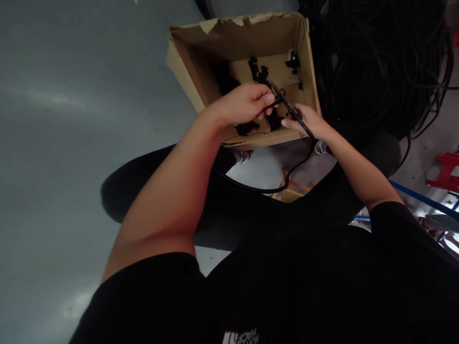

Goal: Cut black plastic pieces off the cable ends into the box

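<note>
Over the cardboard box (190,76), my left hand (251,102) is closed, pinching a short black piece at or beside the end of a black cable (303,125). The cable slants down to the right, through my right hand (311,122). My right fingers are loosely curled about it, with the thumb stretched to the left. Below the box the cable loops across my lap. Several small black clamp-like parts (263,74) lie on the box bottom, partly hidden by my left hand. Another black part with a pale piece (293,59) sits near the right wall.
A large heap of coiled black cable (373,71) lies right of the box. Grey floor (71,143) stretches along the left. A red plastic stool (444,172) and a blue bar (423,198) are at the right. Something wooden (292,193) shows between my legs.
</note>
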Demonstrator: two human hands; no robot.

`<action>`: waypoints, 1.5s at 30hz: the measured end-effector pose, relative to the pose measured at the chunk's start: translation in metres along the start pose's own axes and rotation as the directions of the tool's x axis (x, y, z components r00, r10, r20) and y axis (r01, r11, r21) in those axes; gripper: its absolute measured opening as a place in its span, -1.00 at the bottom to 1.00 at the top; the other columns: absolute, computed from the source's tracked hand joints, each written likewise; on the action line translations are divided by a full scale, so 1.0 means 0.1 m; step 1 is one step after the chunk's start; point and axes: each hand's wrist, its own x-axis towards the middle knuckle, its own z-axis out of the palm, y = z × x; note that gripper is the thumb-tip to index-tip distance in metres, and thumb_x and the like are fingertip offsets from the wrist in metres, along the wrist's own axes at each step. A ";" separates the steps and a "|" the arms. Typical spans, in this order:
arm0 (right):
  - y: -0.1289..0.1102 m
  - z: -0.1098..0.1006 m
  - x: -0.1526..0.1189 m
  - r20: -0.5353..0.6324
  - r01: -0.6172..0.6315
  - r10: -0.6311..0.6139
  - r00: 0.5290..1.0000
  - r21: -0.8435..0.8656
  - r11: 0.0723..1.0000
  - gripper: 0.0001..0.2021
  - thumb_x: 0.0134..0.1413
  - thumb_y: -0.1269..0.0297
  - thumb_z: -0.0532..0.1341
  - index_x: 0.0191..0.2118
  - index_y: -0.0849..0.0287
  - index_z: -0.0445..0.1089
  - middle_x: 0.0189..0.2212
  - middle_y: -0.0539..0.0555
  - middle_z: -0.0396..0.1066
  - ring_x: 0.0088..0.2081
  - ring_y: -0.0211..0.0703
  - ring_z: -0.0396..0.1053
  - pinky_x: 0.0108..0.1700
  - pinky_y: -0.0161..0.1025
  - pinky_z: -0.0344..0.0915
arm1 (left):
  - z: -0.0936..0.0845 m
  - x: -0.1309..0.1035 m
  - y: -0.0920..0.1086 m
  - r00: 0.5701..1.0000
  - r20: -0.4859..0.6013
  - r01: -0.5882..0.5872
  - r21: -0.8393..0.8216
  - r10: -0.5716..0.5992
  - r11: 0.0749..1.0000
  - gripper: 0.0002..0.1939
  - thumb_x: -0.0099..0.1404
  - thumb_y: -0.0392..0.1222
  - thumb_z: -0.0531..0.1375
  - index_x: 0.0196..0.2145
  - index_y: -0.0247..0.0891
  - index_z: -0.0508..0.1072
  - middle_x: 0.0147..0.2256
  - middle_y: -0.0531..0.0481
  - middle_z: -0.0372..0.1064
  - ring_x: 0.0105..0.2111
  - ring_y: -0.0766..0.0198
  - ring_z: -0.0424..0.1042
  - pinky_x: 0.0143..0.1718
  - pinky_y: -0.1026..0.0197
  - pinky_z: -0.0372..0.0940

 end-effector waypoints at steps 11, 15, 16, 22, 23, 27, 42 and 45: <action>0.15 0.06 -0.02 0.003 -0.038 0.038 0.999 0.070 0.997 -0.11 0.22 -0.77 0.51 -0.02 0.00 0.30 -0.23 -0.01 0.35 -0.15 0.02 0.54 0.00 0.10 0.74 | -0.16 -0.03 -0.01 0.976 -0.216 -0.019 0.021 0.023 1.000 -0.25 0.37 0.73 0.44 -0.12 -0.02 0.50 -0.33 0.09 0.54 -0.10 0.11 0.41 0.04 -0.03 0.37; 0.16 0.10 0.01 -0.032 -0.028 0.029 0.999 0.033 0.999 -0.13 0.25 -0.72 0.53 0.05 0.02 0.33 -0.13 0.05 0.38 0.04 0.15 0.57 0.16 0.25 0.74 | -0.16 -0.03 0.04 0.985 -0.171 -0.023 0.042 0.030 0.999 -0.31 0.48 0.68 0.32 0.00 -0.01 0.61 -0.37 0.08 0.53 0.07 0.00 0.46 0.07 -0.02 0.32; 0.17 0.11 0.02 -0.048 -0.026 0.027 0.998 0.019 0.999 -0.13 0.25 -0.71 0.53 0.05 0.01 0.33 -0.11 0.06 0.38 0.07 0.17 0.56 0.20 0.27 0.74 | -0.15 -0.02 0.04 0.984 -0.176 -0.028 0.020 0.031 0.999 -0.31 0.47 0.67 0.35 0.04 -0.01 0.62 -0.35 0.07 0.56 0.07 -0.01 0.47 0.08 -0.04 0.32; 0.24 0.13 0.09 -0.109 -0.021 0.015 0.994 -0.055 0.998 -0.15 0.24 -0.71 0.54 -0.01 -0.02 0.29 -0.12 0.04 0.38 0.03 0.11 0.48 0.27 0.23 0.67 | 0.05 0.08 0.01 0.944 -0.327 0.005 -0.084 -0.032 0.996 -0.19 0.32 0.68 0.57 -0.03 -0.07 0.47 -0.17 0.09 0.65 -0.02 0.11 0.47 0.06 -0.05 0.36; 0.24 0.14 0.10 -0.117 -0.026 0.020 0.993 -0.056 0.998 -0.15 0.25 -0.72 0.53 -0.01 -0.02 0.28 -0.13 0.04 0.38 0.02 0.11 0.47 0.27 0.22 0.66 | 0.07 0.10 0.01 0.939 -0.341 0.015 -0.077 -0.041 0.997 -0.18 0.30 0.68 0.58 -0.06 -0.07 0.47 -0.16 0.09 0.66 -0.01 0.12 0.46 0.06 -0.04 0.36; 0.22 0.15 0.12 -0.138 -0.037 0.025 0.990 -0.084 0.996 -0.15 0.27 -0.72 0.51 0.02 -0.02 0.29 -0.11 0.06 0.40 0.04 0.13 0.46 0.28 0.23 0.64 | 0.15 0.12 0.03 0.927 -0.370 0.033 -0.071 -0.057 0.997 -0.28 0.35 0.58 0.58 -0.14 -0.07 0.44 -0.12 0.06 0.72 -0.02 0.10 0.47 0.06 -0.05 0.37; 0.27 0.10 0.14 -0.135 -0.035 0.014 0.991 -0.150 0.988 -0.16 0.26 -0.69 0.51 0.03 0.01 0.32 -0.11 0.10 0.44 0.03 0.14 0.51 0.24 0.15 0.59 | 0.37 0.04 0.25 0.856 -0.510 0.151 0.080 -0.090 0.985 -0.76 0.53 0.20 0.49 -0.10 0.10 0.60 -0.01 0.02 0.81 0.17 -0.16 0.65 0.35 -0.20 0.44; 0.20 0.09 0.10 -0.170 -0.055 0.026 0.985 -0.168 0.984 -0.15 0.23 -0.72 0.50 -0.04 0.01 0.30 -0.14 0.12 0.44 0.04 0.20 0.55 0.16 0.14 0.62 | 0.35 0.03 0.27 0.856 -0.510 0.132 0.047 -0.089 0.990 -0.75 0.45 0.13 0.55 -0.13 0.14 0.58 -0.05 0.05 0.81 0.22 -0.18 0.64 0.40 -0.20 0.45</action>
